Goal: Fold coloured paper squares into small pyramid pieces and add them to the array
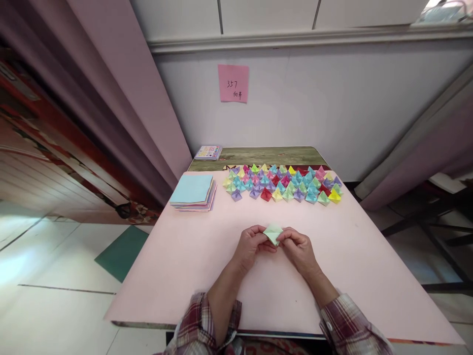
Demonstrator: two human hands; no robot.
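Observation:
Both of my hands meet over the middle of the pink table (192,266) and pinch a small pale green folded paper (273,233) between them. My left hand (252,245) grips its left side with closed fingers. My right hand (297,248) grips its right side, fingers curled. The paper is held just above the tabletop. Plaid sleeves cover both of my forearms near the table's front edge.
Several folded paper pieces in many colours (283,183) lie in rows at the table's far side. A stack of coloured paper sheets (193,192) sits far left. A paper pack (208,152) lies by the wall. A pink note (233,83) hangs on the wall.

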